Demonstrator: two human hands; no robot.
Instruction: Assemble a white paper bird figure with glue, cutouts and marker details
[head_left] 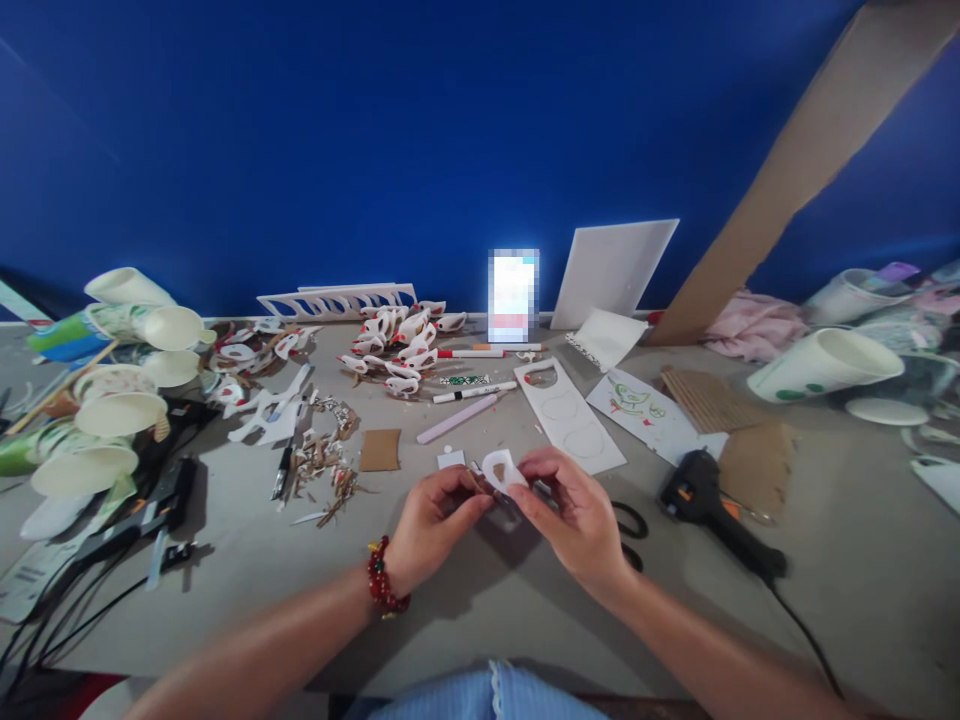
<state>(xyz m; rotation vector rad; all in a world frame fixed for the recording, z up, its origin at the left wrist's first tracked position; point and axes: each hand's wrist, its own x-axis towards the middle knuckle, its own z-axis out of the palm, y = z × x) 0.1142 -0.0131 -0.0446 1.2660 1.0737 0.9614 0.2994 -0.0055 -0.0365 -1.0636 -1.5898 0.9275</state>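
Note:
My right hand (574, 515) pinches a small white cut-out piece (512, 470) with a brown patch in its middle, between thumb and fingers. Close against its left side, my left hand (442, 510) has thumb and fingers closed together; what sits between them is too small and blurred to make out. A red bead bracelet (386, 578) circles the left wrist. Just beyond the fingers lies a small white square (451, 459). The black handles of scissors (631, 522) show beside my right hand, which partly hides them.
A black glue gun (720, 515) lies right, its cord running frontward. Several white bird-shaped pieces (412, 335) are heaped behind, near a lit phone (513, 300). Pens (474, 392), a white sheet with cut circles (574, 425), cardboard scraps (330, 460) and paper cups (825, 365) lie around.

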